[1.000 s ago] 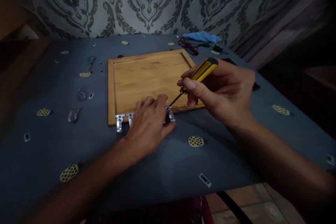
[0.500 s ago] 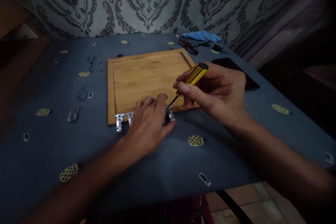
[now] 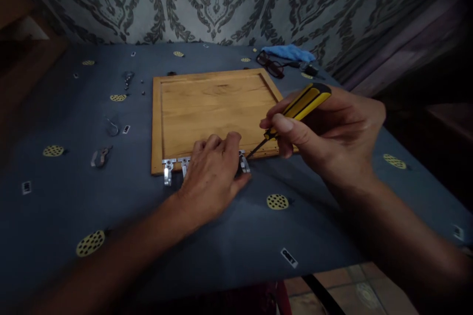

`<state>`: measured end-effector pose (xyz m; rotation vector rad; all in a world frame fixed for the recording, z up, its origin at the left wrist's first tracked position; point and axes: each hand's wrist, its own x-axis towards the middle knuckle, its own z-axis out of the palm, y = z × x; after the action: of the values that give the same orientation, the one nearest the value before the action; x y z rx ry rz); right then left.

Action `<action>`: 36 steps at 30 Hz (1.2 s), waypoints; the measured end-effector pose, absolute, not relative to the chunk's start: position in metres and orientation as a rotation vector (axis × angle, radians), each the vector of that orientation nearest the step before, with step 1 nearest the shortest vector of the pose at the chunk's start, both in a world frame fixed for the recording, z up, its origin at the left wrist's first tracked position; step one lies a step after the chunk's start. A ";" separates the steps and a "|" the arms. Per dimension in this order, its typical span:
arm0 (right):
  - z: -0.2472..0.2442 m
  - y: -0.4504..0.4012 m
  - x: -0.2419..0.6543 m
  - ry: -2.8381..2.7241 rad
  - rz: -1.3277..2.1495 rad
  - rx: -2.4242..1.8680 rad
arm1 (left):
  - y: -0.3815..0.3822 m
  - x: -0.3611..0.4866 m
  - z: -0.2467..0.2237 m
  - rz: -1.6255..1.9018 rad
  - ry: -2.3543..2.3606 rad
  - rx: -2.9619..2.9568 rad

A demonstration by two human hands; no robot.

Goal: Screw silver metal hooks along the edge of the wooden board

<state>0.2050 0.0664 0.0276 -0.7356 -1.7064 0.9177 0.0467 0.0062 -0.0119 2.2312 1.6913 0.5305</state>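
Observation:
A framed wooden panel (image 3: 214,113) lies on the table, with metal hooks (image 3: 168,172) along its near edge. My left hand (image 3: 212,172) rests over that edge, thumb and fingers around the rightmost metal hook (image 3: 244,163), covering part of the row. In my right hand (image 3: 328,133) is a yellow and black screwdriver (image 3: 299,108), pinched by its handle. It slants down to the left, and its tip is close to the right side of that hook; whether they touch I cannot tell.
Loose metal hooks (image 3: 100,156) and small screws lie left of the panel on the blue tablecloth (image 3: 221,256). Behind the panel at the right are glasses (image 3: 271,65), a blue cloth (image 3: 288,52) and a dark object with a cord. A patterned wall stands behind the table.
My right hand and the screwdriver have moved right, and the tip has come off the screw spot on the rightmost hook. My left hand stays at the hooks. The view has shifted slightly.

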 end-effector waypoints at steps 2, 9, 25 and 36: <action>0.026 0.067 0.204 -1.698 0.914 -0.713 | 0.006 0.047 -0.013 0.551 1.691 2.233; 0.022 0.070 0.203 -1.659 0.935 -0.715 | 0.006 0.047 -0.015 0.576 1.681 2.250; 0.023 0.064 0.200 -1.672 0.906 -0.777 | 0.006 0.048 -0.013 0.549 1.685 2.240; 0.022 0.066 0.207 -1.705 0.859 -0.767 | 0.007 0.046 -0.011 0.579 1.683 2.206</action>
<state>0.2066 0.0663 0.0225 -0.7674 -1.7051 0.8588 0.0461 0.0067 -0.0109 2.2063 1.6829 0.5787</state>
